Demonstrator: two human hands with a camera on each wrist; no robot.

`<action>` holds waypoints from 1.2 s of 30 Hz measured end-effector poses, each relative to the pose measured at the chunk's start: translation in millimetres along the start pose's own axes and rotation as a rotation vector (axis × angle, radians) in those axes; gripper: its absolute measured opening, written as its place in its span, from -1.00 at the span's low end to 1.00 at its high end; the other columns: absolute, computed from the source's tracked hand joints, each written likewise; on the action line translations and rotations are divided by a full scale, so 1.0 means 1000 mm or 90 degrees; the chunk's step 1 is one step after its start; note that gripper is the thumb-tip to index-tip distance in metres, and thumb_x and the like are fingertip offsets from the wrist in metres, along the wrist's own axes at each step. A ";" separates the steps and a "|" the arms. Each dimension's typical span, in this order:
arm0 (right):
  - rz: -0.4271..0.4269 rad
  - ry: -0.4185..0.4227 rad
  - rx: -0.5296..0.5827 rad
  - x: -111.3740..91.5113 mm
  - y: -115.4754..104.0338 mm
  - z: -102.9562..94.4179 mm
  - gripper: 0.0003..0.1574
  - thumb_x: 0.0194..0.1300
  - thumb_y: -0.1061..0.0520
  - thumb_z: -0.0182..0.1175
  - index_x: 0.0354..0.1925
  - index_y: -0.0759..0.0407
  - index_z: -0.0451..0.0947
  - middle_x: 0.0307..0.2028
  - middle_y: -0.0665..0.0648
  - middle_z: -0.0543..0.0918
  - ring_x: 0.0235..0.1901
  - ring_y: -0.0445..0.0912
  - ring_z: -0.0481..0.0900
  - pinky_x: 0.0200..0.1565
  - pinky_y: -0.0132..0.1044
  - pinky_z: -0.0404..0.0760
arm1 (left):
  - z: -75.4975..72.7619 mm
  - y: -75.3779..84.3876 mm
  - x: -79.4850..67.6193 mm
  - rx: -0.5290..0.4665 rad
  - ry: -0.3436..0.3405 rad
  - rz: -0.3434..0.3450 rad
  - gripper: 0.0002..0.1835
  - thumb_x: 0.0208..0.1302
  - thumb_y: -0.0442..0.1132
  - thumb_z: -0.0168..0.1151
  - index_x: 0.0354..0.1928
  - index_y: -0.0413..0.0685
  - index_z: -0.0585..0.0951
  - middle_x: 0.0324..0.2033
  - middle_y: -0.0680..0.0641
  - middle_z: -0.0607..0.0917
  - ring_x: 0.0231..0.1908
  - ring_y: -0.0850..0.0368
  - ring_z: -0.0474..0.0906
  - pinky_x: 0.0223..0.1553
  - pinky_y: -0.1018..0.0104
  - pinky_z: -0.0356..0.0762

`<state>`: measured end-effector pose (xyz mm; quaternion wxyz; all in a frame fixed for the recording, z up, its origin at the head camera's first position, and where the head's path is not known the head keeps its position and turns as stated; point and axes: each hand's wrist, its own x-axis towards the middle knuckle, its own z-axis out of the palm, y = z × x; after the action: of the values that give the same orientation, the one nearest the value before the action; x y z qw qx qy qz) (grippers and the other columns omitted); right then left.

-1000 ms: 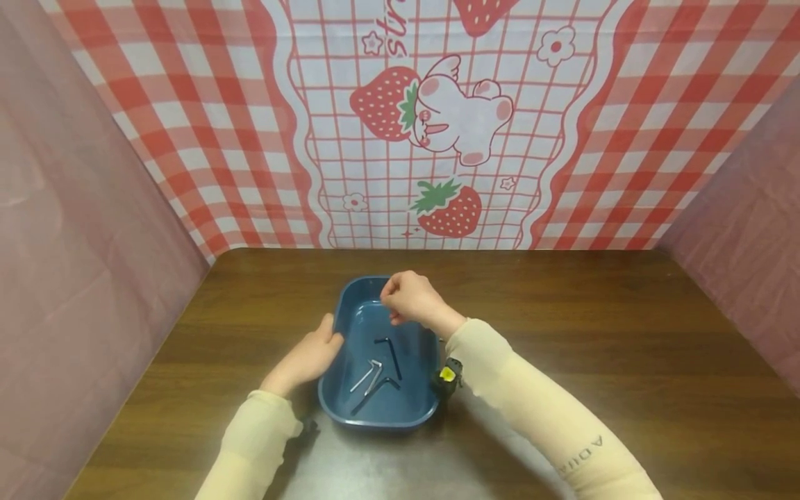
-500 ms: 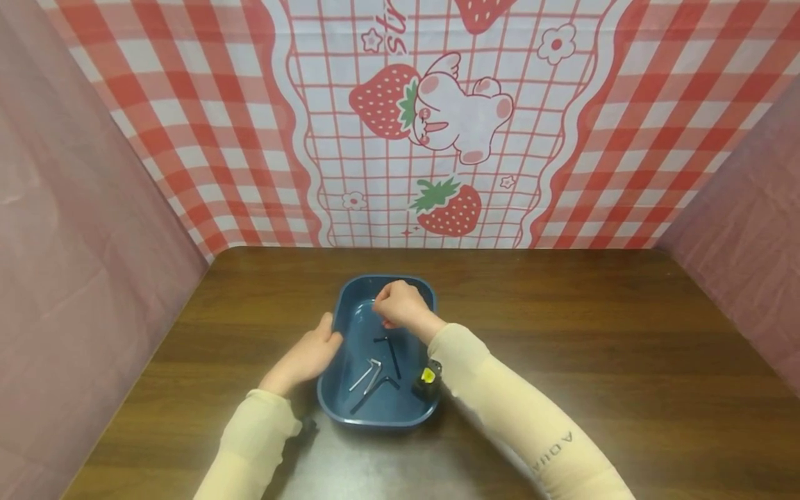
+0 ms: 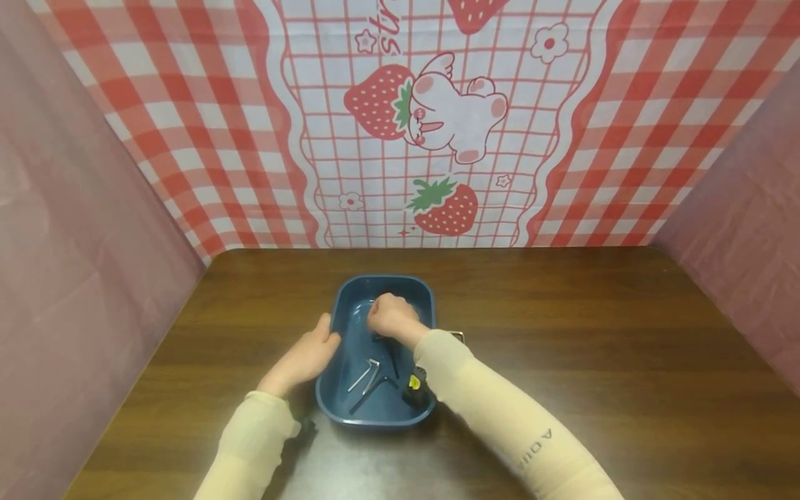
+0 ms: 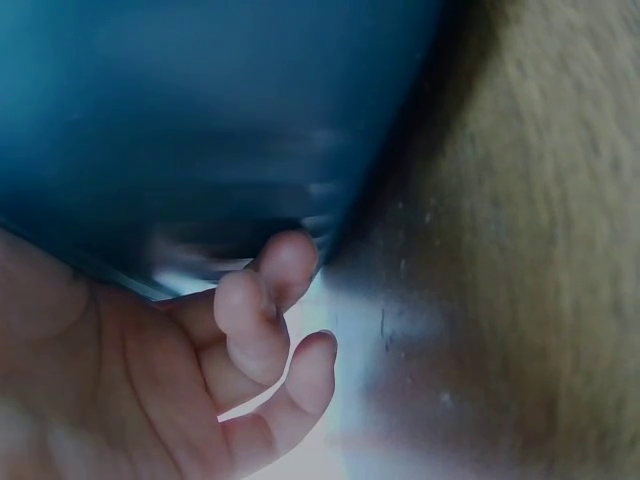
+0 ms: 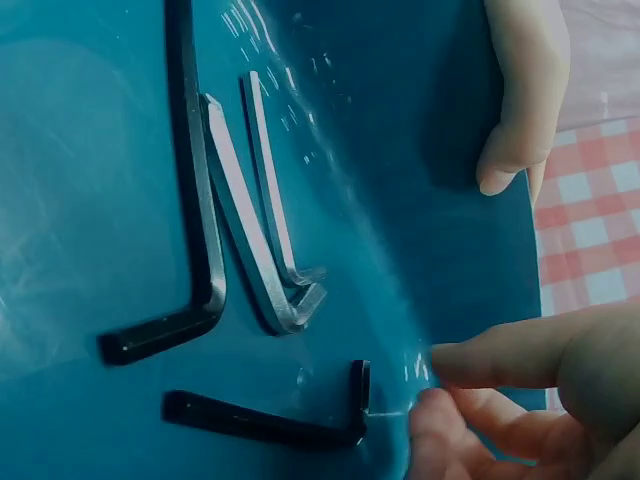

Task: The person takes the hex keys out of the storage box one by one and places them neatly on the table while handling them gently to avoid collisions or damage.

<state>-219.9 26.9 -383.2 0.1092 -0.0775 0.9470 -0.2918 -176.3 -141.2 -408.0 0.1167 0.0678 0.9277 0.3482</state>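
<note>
A blue tray (image 3: 375, 419) stands on the table. My left hand (image 3: 306, 357) holds its left wall, with the thumb over the rim and loosely curled fingers outside, as the left wrist view shows. My right hand (image 3: 392, 318) is low inside the tray toward its far end. Its thumb and fingers (image 5: 570, 360) come close together beside a black hex key (image 5: 275, 422), and nothing shows between them. Nearer to me lie two silver hex keys (image 5: 245, 220) (image 5: 268, 180) and a longer black hex key (image 5: 195, 200), partly overlapping in the head view.
To the tray's right, a small metallic piece (image 3: 459, 337) peeks out from behind the right sleeve (image 3: 487, 389). Wooden table (image 3: 594, 333) surrounds the tray. A red-and-white strawberry cloth (image 3: 437, 118) hangs behind, with pink curtains at both sides.
My right hand has moved left and down, deeper into the tray, its sleeve sliding left with it. The left hand, tray and hex keys keep their places.
</note>
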 end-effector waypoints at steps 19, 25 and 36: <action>0.015 -0.042 -0.135 0.001 0.002 0.008 -0.79 -0.12 0.27 0.15 -0.75 0.08 0.38 -0.67 0.05 0.45 -0.65 -0.09 0.41 -0.64 -0.33 0.35 | 0.000 0.000 0.000 -0.002 -0.001 -0.003 -0.66 0.36 -0.13 -0.28 0.05 -0.20 0.21 -0.14 -0.32 0.54 -0.18 -0.07 0.54 -0.15 -0.01 0.48; 0.028 -0.042 -0.152 -0.001 -0.001 0.009 -0.94 -0.15 0.27 0.17 -0.63 0.14 0.49 -0.61 0.08 0.50 -0.58 -0.05 0.44 -0.60 -0.29 0.38 | 0.002 -0.002 0.001 -0.004 -0.004 -0.011 -0.67 0.36 -0.13 -0.29 0.04 -0.18 0.21 -0.25 -0.26 0.53 -0.29 -0.02 0.51 -0.23 0.06 0.48; 0.013 -0.040 -0.169 0.001 -0.004 0.010 -0.89 0.07 0.22 0.08 -0.52 0.17 0.52 -0.52 0.11 0.55 -0.52 -0.03 0.47 -0.51 -0.23 0.43 | 0.001 -0.002 0.001 -0.016 -0.005 -0.011 -0.65 0.37 -0.13 -0.29 0.08 -0.18 0.20 -0.19 -0.28 0.55 -0.25 -0.03 0.54 -0.21 0.05 0.50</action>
<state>-217.4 18.3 -389.6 0.1309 -0.0908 0.9742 -0.1601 -177.3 -141.2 -410.3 0.1244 0.0601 0.9231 0.3589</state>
